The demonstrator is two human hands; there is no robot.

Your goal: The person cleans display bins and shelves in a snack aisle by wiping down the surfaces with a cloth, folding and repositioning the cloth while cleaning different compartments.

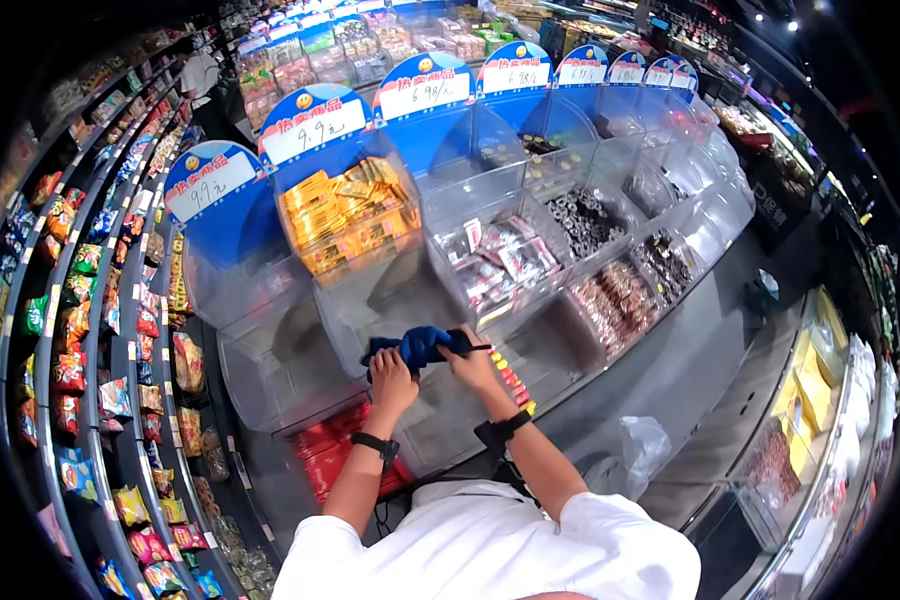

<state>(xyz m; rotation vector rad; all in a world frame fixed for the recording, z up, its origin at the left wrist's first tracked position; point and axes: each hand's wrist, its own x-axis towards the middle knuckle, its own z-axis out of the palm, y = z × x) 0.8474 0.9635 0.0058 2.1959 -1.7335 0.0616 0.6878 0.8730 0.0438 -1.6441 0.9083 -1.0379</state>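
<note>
A bunched dark blue cloth point(422, 345) stretches between my two hands over the clear plastic bins. My left hand point(393, 380) is closed on its left end, with a dark wristband below. At the right end my right hand point(472, 366) grips the same cloth, fingers partly hidden behind it. Beneath the hands lies an empty-looking clear bin point(385, 300). Beyond it, a bin holds yellow packets point(345, 212). Packaged items point(505, 258) fill a bin to the right. Red boxes point(330, 450) lie below my left forearm.
Snack shelves point(80, 300) run along the left. Blue price signs point(315, 125) stand behind the bins. A plastic bag point(643, 450) is on the right, near a counter with yellow sheets point(808, 405). A person point(200, 75) stands at the upper left.
</note>
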